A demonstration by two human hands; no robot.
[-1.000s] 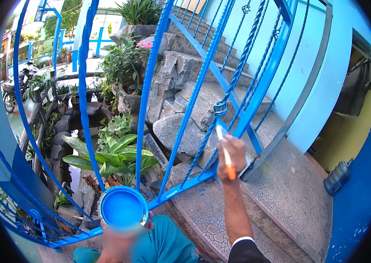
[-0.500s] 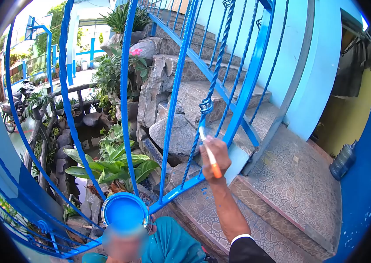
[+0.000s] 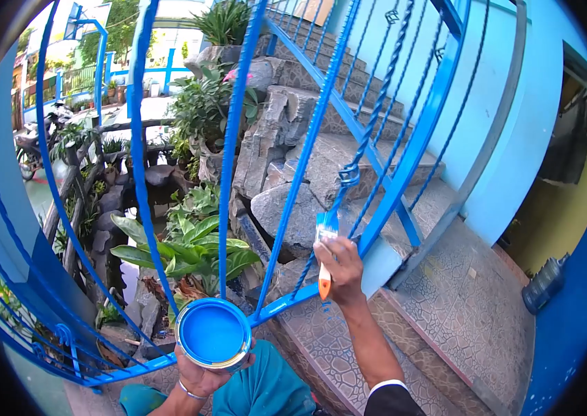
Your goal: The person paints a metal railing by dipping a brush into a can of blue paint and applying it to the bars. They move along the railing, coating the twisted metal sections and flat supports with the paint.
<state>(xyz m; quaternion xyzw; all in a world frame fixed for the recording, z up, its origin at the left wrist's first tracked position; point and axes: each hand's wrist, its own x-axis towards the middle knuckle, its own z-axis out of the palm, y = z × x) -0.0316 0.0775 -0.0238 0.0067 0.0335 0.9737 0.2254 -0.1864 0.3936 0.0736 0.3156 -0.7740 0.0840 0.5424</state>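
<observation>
My right hand (image 3: 340,267) is closed around the handle of a paintbrush (image 3: 326,232), its white ferrule and orange-tipped handle showing. Blue paint coats the bristles, which meet a twisted bar of the blue metal railing (image 3: 286,303) just under a cage-shaped ornament (image 3: 349,175). Low in the view, my left hand (image 3: 203,378) grips a round can of bright blue paint (image 3: 213,333) from below, above my teal-clothed knee. The can stands open at the top, close to the railing's bottom rail.
Tiled stairs (image 3: 439,277) rise behind the railing and to the right. Rocks (image 3: 286,215) and a leafy plant (image 3: 182,246) lie beyond the bars. A large plastic water bottle (image 3: 544,284) rests by the blue wall (image 3: 571,312).
The view has shifted, so the railing sits further right. The brush now shows its broad side, bristles on the bar below the ornament. The paint can and left hand are more plainly visible.
</observation>
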